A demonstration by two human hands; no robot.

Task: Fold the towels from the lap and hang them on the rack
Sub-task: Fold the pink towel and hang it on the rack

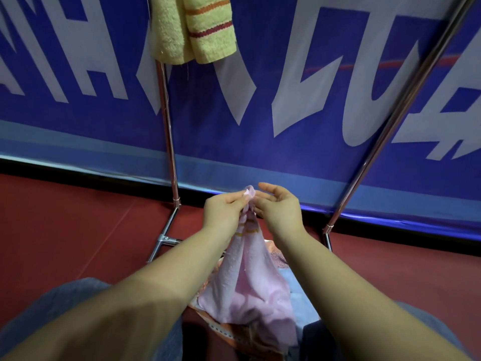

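A pink towel (250,282) hangs from its top corner down to my lap. My left hand (223,209) pinches that corner at the top. Close beside it on the right, my right hand (278,207) has its fingers stretched out loosely toward the same corner; whether it grips the cloth I cannot tell for sure. More towels, orange (234,332) and blue (296,290), lie in my lap under the pink one. A yellow towel (195,27) with orange and red stripes hangs folded over the metal rack (168,131) at the top of the view.
The rack's two chrome legs (395,121) stand on the red floor (65,225) straight ahead, with its base bars (164,241) just beyond my knees. A blue banner (286,87) with large white letters fills the wall behind.
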